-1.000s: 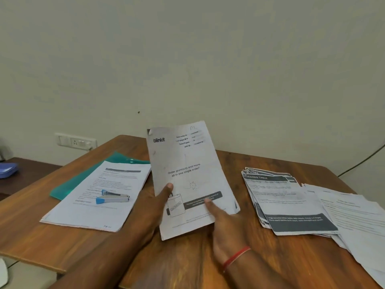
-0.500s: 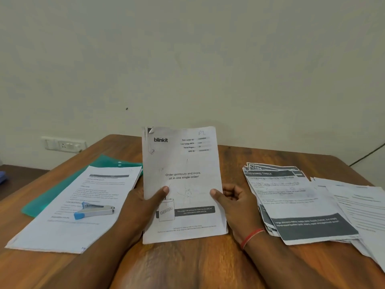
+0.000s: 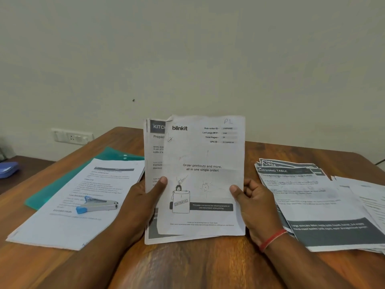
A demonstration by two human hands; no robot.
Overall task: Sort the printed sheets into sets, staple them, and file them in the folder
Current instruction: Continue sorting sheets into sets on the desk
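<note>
Wooden table [image 3: 198, 268] bore spread printed sheets [image 3: 323, 205] at right, a stack [image 3: 62, 226] over green folder [image 3: 58, 184] at left. Blinkit set [image 3: 204, 163], apparently several sheets, stood centre, gripped by left hand [image 3: 141, 205] and right hand [image 3: 256, 203]; stapler [image 3: 98, 205] lay on the stack

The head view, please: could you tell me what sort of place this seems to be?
Probably an office or study desk: a wooden table against a plain wall with a wall socket, stacks of printed sheets, a stapler and a green folder.
</note>
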